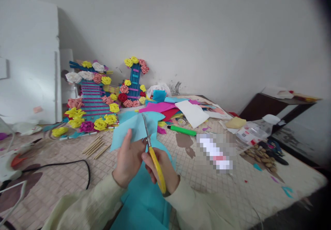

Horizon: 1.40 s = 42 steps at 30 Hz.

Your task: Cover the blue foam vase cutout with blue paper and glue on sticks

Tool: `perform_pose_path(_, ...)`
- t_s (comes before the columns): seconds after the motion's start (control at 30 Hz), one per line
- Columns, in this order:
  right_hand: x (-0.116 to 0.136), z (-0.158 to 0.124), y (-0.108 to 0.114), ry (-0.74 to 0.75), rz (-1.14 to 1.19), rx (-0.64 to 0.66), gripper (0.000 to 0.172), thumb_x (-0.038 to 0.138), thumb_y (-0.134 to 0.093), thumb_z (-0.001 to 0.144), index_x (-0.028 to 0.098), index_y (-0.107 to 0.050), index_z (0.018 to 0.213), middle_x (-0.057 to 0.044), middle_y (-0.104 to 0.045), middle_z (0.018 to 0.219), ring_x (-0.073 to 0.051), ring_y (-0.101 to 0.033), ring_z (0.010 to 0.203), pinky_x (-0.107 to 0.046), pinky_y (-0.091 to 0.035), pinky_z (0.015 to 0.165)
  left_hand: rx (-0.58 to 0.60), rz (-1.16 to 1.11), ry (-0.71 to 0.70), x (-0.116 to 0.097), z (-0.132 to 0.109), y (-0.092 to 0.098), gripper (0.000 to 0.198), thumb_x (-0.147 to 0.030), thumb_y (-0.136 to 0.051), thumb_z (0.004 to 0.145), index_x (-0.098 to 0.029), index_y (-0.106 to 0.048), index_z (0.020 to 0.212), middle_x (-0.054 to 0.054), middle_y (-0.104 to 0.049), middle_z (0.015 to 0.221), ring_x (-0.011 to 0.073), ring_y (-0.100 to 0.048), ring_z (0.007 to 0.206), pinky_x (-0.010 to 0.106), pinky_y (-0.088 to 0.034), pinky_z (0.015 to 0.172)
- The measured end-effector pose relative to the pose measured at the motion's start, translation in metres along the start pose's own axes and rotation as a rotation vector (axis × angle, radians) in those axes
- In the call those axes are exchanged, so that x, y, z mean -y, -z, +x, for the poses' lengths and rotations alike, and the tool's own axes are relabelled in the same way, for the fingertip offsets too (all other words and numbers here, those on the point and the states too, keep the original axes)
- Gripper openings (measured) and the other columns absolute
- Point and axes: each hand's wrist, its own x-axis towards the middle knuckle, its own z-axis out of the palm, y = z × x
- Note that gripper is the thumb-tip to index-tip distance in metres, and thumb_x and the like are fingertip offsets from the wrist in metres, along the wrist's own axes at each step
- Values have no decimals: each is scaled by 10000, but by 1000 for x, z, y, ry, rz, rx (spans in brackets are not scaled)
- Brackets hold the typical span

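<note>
My left hand (pixel 129 163) grips a sheet of light blue craft paper (pixel 130 125), its thumb lying on top. In my right hand (pixel 162 168) is a pair of scissors (pixel 157 169) with yellow handles. The blades point away from me and lie across the paper, just right of my left fingers. How far apart the blades are I cannot tell. More of the blue paper (pixel 144 202) hangs below my hands toward the front. The fingertips of my left hand are partly hidden behind the sheet.
Paper-flower frames (pixel 93 101) lean at the back. Wooden sticks (pixel 94 145) and a glue gun (pixel 15 161) with a black cord (pixel 77 161) lie left. Coloured sheets (pixel 157 107), a green marker (pixel 183 131), a plastic bottle (pixel 249 133) and peanuts (pixel 262 157) are right.
</note>
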Motion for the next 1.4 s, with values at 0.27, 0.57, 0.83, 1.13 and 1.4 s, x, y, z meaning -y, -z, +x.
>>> perform_pose_path(0.27, 0, 0, 0, 19, -11, 5, 444, 573, -632, 739, 194, -418, 651, 91, -420, 446, -39, -371, 264, -158, -234, 257, 14, 55, -32, -1, -1, 1, 549, -571, -360, 869, -135, -616, 654, 63, -539, 502, 263, -601, 608, 313, -415, 457)
perform_pose_path(0.57, 2, 0, 0, 19, -31, 13, 466, 620, -581, 757, 193, -419, 665, 86, -433, 462, -39, -373, 270, -161, -238, 255, 26, 52, -20, 1, -1, 2, 555, -562, -371, 877, -142, -614, 608, 71, -567, 515, 244, -602, 584, 313, -421, 460)
perform_pose_path(0.83, 2, -1, 0, 25, -13, 10, 459, 609, -568, 778, 184, -432, 670, 87, -436, 462, -28, -365, 270, -147, -236, 257, 73, 102, -1, 4, 0, 6, 572, -644, -484, 786, -126, -619, 584, 64, -557, 493, 239, -588, 540, 297, -379, 394)
perform_pose_path(1.13, 2, 0, 0, 13, -1, 7, 459, 607, -579, 771, 185, -430, 668, 84, -435, 461, -30, -362, 268, -151, -231, 255, 92, 115, -11, 3, -1, 4, 564, -615, -425, 828, -127, -624, 628, 94, -598, 544, 258, -601, 583, 308, -353, 396)
perform_pose_path(1.4, 0, 1, 0, -12, 31, 4, 477, 624, -610, 732, 182, -441, 670, 90, -428, 447, -33, -353, 256, -145, -233, 238, 92, 152, -26, 2, 0, 4, 580, -680, -490, 747, -133, -604, 592, 71, -570, 503, 255, -592, 569, 301, -348, 383)
